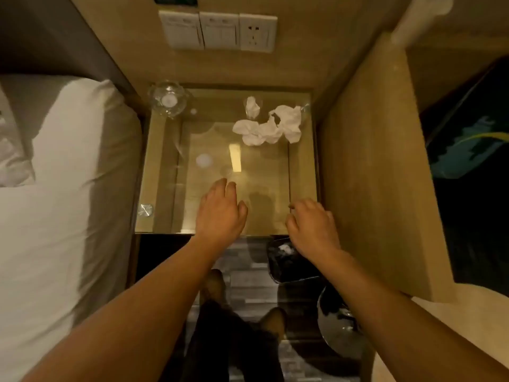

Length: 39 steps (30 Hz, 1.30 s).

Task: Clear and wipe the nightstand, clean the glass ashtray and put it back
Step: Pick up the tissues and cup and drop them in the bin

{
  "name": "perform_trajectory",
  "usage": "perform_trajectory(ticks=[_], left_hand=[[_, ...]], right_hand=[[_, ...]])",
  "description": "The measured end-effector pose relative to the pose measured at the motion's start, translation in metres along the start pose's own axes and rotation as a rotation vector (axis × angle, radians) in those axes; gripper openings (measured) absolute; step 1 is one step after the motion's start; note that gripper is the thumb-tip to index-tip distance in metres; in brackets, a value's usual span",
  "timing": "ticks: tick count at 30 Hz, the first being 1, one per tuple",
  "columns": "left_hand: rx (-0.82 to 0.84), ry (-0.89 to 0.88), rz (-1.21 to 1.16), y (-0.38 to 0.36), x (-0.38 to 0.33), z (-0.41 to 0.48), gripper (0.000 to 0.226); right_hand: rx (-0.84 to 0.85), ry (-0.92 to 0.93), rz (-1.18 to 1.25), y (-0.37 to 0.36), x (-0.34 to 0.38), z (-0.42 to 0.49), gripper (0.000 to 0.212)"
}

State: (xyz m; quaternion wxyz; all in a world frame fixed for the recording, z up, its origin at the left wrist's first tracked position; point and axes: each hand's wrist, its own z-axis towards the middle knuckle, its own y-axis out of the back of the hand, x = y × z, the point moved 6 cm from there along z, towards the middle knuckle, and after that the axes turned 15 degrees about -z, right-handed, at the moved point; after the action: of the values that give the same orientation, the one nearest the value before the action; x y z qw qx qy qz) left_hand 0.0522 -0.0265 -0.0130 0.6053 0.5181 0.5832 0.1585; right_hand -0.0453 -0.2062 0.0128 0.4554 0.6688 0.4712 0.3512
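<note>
The nightstand (165, 188) has a glass top over a wooden frame. A clear glass ashtray (168, 99) stands in its far left corner. Several crumpled white tissues (268, 125) lie at the far right of the top. My left hand (220, 208) hovers over the near middle of the glass, fingers apart and holding nothing. My right hand (311, 224) hangs over the near right edge with its fingers loosely curled downward; nothing shows in it.
A bed with white sheets (63, 216) borders the nightstand on the left, a wooden panel (371, 175) on the right. Switches and a socket (219, 30) sit on the back wall. On the floor below stand a black-lined bin (292, 263) and a second round container (338, 323).
</note>
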Motion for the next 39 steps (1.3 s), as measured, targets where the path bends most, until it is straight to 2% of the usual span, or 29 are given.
perform_trajectory(ticks=[5, 10, 19, 22, 26, 30, 39], left_hand=[[0.01, 0.017, 0.08, -0.057, 0.047, 0.039, 0.07], [-0.06, -0.026, 0.122, -0.078, 0.062, 0.05, 0.072], [-0.065, -0.022, 0.121, -0.082, 0.066, 0.05, 0.072], [-0.089, -0.037, 0.129, -0.082, 0.067, 0.051, 0.072], [-0.117, -0.057, 0.136, -0.083, 0.066, 0.052, 0.072], [-0.125, -0.063, 0.149, -0.083, 0.067, 0.052, 0.072], [-0.097, -0.051, 0.123, -0.08, 0.063, 0.05, 0.073]], right_hand=[[-0.098, -0.015, 0.048, -0.03, 0.002, 0.05, 0.031], [-0.169, -0.005, 0.079, -0.03, 0.005, 0.091, 0.034], [-0.316, -0.011, 0.073, 0.002, 0.0, 0.173, 0.034], [-0.306, 0.016, 0.129, 0.009, 0.004, 0.202, 0.044], [-0.187, 0.067, 0.121, 0.0, 0.019, 0.231, 0.052], [-0.14, 0.065, 0.105, -0.013, 0.029, 0.243, 0.038], [-0.31, 0.021, 0.32, -0.004, 0.006, 0.169, 0.017]])
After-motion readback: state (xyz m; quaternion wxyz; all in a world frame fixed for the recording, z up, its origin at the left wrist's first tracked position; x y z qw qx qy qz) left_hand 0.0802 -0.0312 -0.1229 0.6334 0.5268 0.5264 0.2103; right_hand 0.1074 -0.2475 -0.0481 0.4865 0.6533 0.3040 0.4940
